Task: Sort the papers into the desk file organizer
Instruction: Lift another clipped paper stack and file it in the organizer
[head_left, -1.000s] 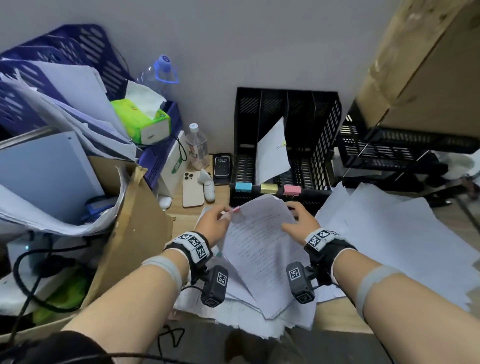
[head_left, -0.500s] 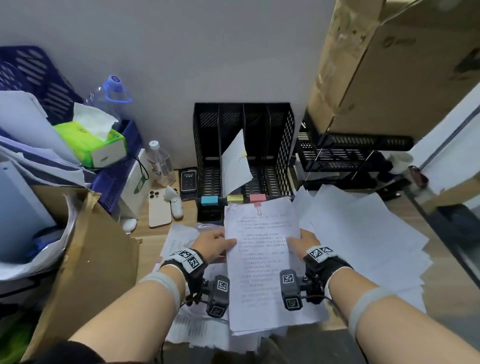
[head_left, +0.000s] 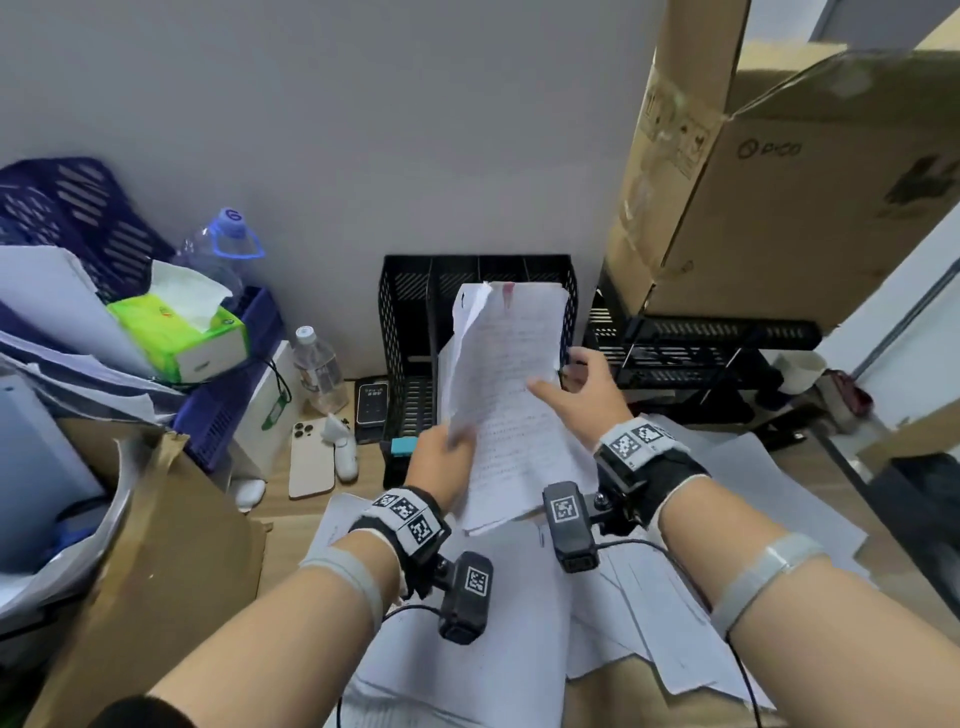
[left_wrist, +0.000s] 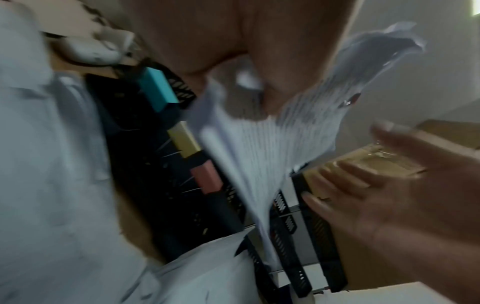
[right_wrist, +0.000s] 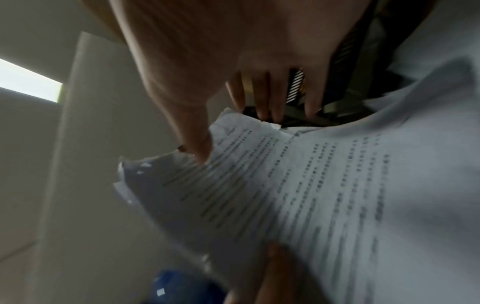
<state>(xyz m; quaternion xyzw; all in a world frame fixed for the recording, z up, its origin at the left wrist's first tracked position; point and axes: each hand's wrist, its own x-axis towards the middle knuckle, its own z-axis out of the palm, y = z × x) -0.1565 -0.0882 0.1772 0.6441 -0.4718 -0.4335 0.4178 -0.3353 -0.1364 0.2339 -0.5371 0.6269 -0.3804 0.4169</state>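
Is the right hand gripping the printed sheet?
No, the right hand is spread with straight fingers beside the printed sheet, while the left hand pinches its left edge.

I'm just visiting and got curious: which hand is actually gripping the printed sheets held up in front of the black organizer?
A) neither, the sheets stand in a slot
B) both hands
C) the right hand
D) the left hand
D: the left hand pinches the sheets at their lower left edge, while the right hand is spread open, with only its thumb against them, before the organizer.
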